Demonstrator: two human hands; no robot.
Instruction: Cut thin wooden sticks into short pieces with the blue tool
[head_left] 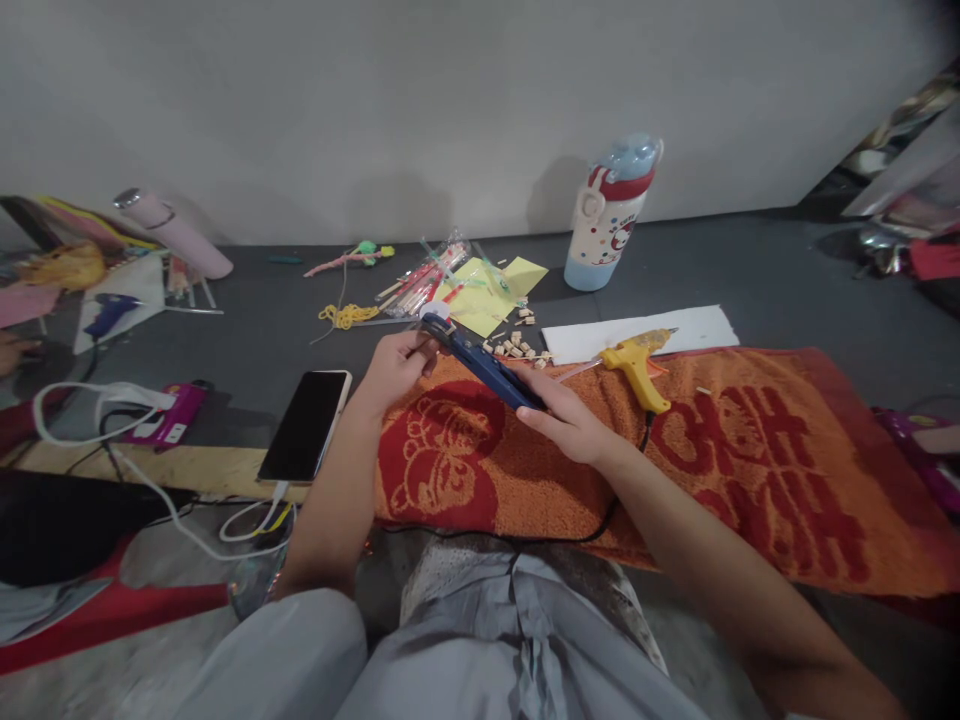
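Over the towel (547,490), the right hand (566,415) is gripping the blue tool (487,368); the left hand (400,372) is curling at its far-left end, hold unclear. Apparently positioning; next move is probably calling for steadiness.

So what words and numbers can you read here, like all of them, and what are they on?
"CUTE", it seems, in tiny letters on the bottle.
"H", among big red letters on the orange towel; I can't make out whole words.
Purple power strip on the left: marks too small to read.
Blue tool in the right hand: nothing readable.
I can't read any numbers.
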